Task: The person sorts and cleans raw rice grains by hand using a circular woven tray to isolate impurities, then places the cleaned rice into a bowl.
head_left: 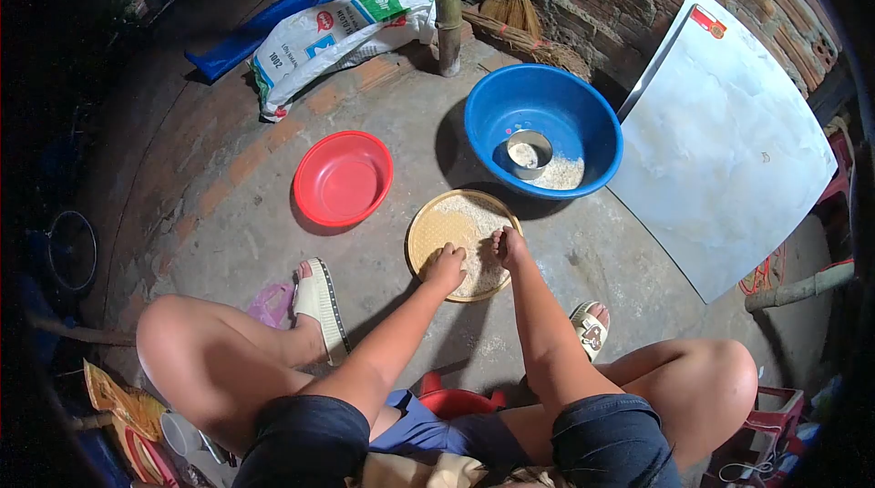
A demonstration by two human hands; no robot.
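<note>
A round, shallow yellow woven tray (422,233) lies on the floor in front of me, with pale rice-like grains (474,215) spread over its right and far parts. My left hand (447,265) rests palm down in the tray, fingers apart on its surface near the grains. At the tray's right side my right hand (508,247) is over the grains with its fingers curled in. Whatever those fingers hold, if anything, is too small to make out. Behind the tray, a large blue basin (547,82) holds a metal tin (538,169) and more pale grains (563,174).
A red basin (344,183) stands left of the tray. Further back lie a white printed sack (342,37) and a bamboo post (447,10). A broom (512,10) leans on the brick wall. A large pale panel (720,142) leans at right. A pink plastic bag (272,304) lies near my foot.
</note>
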